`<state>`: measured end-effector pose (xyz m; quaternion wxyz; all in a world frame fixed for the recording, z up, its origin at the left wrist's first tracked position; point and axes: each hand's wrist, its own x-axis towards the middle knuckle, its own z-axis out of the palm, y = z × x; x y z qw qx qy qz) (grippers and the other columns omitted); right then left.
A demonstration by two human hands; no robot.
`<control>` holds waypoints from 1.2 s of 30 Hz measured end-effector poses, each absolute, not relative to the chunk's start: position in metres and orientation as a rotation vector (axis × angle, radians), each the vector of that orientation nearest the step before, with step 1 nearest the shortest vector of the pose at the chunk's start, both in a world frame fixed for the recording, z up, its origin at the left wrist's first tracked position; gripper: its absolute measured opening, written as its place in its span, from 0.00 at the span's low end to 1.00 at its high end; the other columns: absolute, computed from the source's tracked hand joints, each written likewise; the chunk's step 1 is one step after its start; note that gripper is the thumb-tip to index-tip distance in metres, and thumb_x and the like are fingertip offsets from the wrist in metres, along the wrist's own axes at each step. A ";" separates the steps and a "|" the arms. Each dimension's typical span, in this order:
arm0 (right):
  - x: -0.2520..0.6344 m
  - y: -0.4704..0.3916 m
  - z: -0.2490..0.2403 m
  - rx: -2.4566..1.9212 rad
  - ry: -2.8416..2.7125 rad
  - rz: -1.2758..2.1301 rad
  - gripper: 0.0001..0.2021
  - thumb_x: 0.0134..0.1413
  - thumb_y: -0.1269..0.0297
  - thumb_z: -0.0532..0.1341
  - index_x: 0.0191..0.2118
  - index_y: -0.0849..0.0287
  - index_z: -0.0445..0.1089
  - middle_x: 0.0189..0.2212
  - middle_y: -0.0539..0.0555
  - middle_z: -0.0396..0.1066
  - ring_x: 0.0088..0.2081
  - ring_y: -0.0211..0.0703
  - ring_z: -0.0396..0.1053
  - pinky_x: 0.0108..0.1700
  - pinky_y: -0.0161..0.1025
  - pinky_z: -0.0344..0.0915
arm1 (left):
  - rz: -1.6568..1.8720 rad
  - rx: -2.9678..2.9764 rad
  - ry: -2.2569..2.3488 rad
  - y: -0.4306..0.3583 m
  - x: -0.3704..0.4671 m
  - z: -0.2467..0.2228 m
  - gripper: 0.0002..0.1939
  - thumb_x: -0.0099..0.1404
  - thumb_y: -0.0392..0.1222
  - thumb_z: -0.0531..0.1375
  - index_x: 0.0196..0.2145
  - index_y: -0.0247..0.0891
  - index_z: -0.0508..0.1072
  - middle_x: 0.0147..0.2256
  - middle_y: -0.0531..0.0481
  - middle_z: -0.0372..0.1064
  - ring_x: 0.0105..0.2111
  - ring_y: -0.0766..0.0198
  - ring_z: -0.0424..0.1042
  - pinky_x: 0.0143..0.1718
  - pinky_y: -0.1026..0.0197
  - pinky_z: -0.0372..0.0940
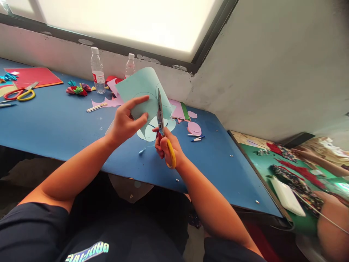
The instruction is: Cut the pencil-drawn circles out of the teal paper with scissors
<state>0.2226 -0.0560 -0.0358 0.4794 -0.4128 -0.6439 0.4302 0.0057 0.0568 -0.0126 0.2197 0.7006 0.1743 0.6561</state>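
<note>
My left hand (pixel 127 118) grips a curled sheet of light blue paper (pixel 144 82) above the table, fingers and thumb over its lower left part. Drawn circle outlines show on the sheet. In my right hand (pixel 169 145) is a pair of scissors (pixel 160 112) with yellow and red handles, its blades pointing up against the paper. How far the blades are apart is hard to make out. Below the sheet lie several light blue paper circles (pixel 152 133) on the blue table, partly hidden by my hands. A small blue scrap (pixel 142 151) rests nearer the front edge.
Two plastic bottles (pixel 98 74) stand by the wall. Another pair of scissors (pixel 23 92) and red paper (pixel 35 75) lie far left. Pink circles (pixel 194 128) and pens (pixel 196 137) sit to the right. A co-worker's arm (pixel 321 158) reaches over a green table (pixel 255 154).
</note>
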 end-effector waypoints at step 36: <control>0.228 -0.053 -0.037 -0.978 -1.638 1.028 0.49 0.63 0.09 0.64 0.65 0.51 0.71 0.25 0.40 0.60 0.21 0.40 0.57 0.25 0.39 0.59 | 1.901 2.100 0.479 0.050 0.004 -0.007 0.29 0.71 0.42 0.71 0.68 0.50 0.87 0.53 0.48 0.90 0.31 0.64 0.79 0.27 0.61 0.74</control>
